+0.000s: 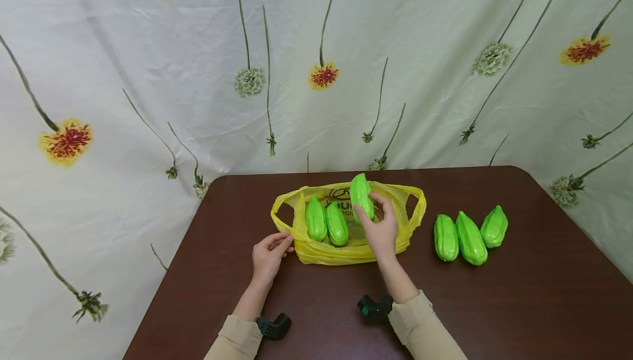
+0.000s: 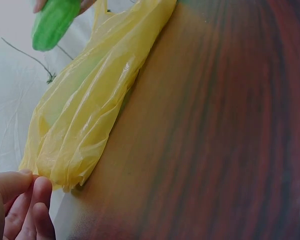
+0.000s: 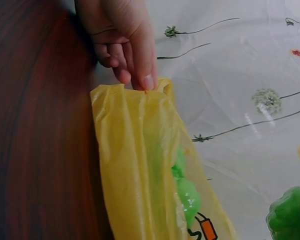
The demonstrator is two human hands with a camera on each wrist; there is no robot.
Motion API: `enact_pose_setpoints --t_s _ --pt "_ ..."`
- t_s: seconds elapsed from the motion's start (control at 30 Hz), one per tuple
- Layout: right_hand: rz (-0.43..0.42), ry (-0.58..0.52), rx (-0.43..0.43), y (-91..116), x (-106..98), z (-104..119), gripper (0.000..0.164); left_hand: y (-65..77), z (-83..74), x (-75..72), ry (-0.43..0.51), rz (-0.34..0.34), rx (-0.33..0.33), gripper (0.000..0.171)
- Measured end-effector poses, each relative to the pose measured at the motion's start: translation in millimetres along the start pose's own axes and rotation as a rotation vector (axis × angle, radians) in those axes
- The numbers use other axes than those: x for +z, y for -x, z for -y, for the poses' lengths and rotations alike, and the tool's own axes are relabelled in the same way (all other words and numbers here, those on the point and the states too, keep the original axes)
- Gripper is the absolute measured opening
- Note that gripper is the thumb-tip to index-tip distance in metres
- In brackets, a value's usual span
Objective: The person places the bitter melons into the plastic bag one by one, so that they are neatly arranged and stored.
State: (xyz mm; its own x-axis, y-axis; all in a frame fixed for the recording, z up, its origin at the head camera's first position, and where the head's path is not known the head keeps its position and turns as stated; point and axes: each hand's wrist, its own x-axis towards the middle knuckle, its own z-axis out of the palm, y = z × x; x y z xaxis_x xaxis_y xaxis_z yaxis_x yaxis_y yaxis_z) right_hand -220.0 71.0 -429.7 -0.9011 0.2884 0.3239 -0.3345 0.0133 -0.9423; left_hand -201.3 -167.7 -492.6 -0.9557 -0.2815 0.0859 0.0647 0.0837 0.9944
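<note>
A yellow plastic bag [image 1: 323,255] lies with its mouth spread and two handles out to the sides. Thumb and fingertips of my left hand [image 1: 269,258] pinch the bag's left edge; the right wrist view shows this left hand [image 3: 125,40] at the top. Over the right part of the bag's mouth, my right hand [image 1: 383,228] holds a bright green ridged gourd [image 1: 361,195], upright and slightly tilted. That gourd [image 2: 55,22] is also in the left wrist view. Inside the bag, a second gourd [image 1: 315,220] and a third gourd [image 1: 337,225] lie side by side.
Right of the bag, three more green gourds [image 1: 471,239] lie close together on the dark brown table [image 1: 316,299]. Behind the table's far edge hangs a pale flowered cloth [image 1: 296,118]. Each wrist carries a black device [image 1: 274,327].
</note>
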Motion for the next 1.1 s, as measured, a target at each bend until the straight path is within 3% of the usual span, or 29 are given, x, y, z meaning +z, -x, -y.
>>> enact_pose_setpoints --t_s 0.3,0.57,0.8,1.1 --pt "0.025 0.062 0.071 2.4 3.2 -9.7 0.046 0.6 0.3 0.5 -0.004 -0.014 0.018 0.023" --pt "0.047 0.096 0.091 3.7 5.9 -20.2 0.045 1.1 2.7 0.6 0.034 -0.007 0.108 0.016" --pt "0.066 0.138 0.098 5.9 5.6 -22.3 0.044 0.5 -0.2 1.8 -0.023 -0.018 0.013 0.018" --pt "0.084 0.19 0.112 7.1 6.4 -31.7 0.044 0.0 -0.8 1.6 -0.014 -0.016 -0.005 0.017"
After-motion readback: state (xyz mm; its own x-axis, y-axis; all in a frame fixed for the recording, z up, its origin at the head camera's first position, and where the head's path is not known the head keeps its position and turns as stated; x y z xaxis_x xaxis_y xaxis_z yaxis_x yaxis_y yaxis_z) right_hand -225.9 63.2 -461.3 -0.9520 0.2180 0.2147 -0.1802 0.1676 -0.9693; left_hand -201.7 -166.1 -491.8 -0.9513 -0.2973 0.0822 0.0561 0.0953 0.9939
